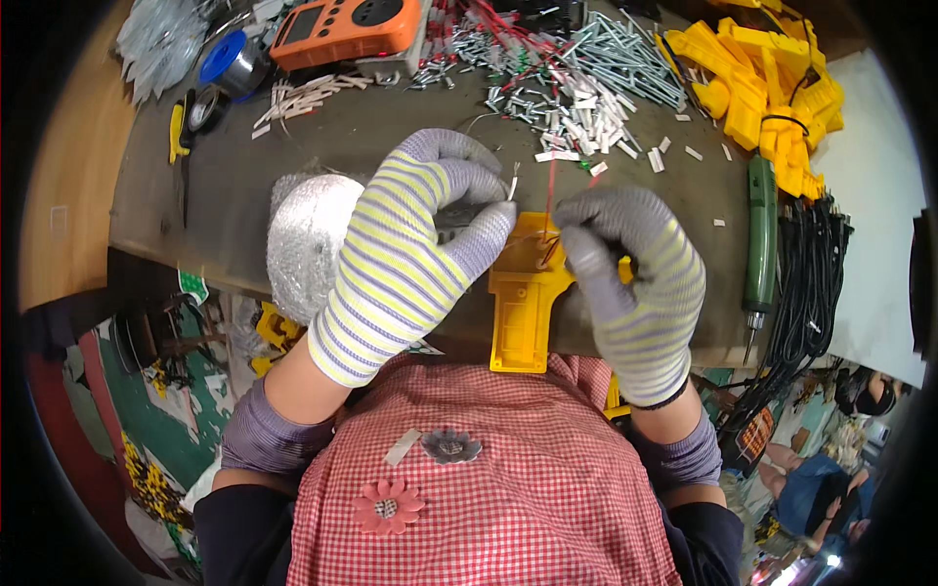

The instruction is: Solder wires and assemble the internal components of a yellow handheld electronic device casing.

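My left hand [405, 254], in a striped grey and yellow-green work glove, pinches a small white sleeve [513, 186] with thin wire ends at its tip. To its right, my gloved right hand [640, 283] has its thumb and fingers closed together; what they hold, if anything, is hidden. Between the hands a yellow plastic tool housing [521, 317] lies at the table's near edge. Thin wires show in its upper part, partly covered by the right fingers. Red wire [550, 190] stretches from beside the housing toward the far pile.
Screws [625, 54] and white sleeves [596, 117] are heaped at the far side, near an orange multimeter [347, 31]. Bubble wrap [313, 230] sits left. A green electric screwdriver [760, 234], black cables [806, 283] and yellow housings [757, 78] lie right.
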Action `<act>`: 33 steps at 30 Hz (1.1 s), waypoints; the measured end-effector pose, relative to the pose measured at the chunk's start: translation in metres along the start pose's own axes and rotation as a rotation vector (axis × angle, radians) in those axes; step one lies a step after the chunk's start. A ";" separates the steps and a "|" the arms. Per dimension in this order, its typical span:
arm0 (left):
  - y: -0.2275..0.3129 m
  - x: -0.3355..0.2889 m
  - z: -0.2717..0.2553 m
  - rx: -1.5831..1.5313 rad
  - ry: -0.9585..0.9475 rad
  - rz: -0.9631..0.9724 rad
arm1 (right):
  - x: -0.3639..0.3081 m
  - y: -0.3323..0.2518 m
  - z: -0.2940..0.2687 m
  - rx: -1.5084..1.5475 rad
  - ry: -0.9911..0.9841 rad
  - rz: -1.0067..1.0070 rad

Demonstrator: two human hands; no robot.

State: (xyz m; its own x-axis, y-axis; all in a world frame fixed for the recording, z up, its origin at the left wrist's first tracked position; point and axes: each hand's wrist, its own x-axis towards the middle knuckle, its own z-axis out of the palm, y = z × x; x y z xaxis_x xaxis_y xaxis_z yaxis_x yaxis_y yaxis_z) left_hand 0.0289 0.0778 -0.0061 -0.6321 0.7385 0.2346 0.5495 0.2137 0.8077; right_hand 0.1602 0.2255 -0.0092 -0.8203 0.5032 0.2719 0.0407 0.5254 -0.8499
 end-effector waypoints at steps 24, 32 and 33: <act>-0.004 0.002 -0.002 -0.369 -0.033 -0.162 | 0.004 -0.004 0.018 -0.211 -0.115 -0.167; -0.006 0.002 -0.001 -0.419 -0.033 -0.155 | 0.005 -0.006 0.017 -0.241 -0.153 -0.175; -0.005 0.002 -0.001 -0.422 -0.040 -0.166 | 0.005 -0.004 0.017 -0.225 -0.148 -0.162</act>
State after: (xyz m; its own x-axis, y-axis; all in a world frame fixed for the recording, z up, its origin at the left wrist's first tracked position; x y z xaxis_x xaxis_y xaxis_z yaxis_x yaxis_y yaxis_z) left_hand 0.0245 0.0775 -0.0095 -0.6665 0.7424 0.0685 0.1664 0.0586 0.9843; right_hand 0.1462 0.2135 -0.0120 -0.9000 0.3036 0.3129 0.0140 0.7375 -0.6752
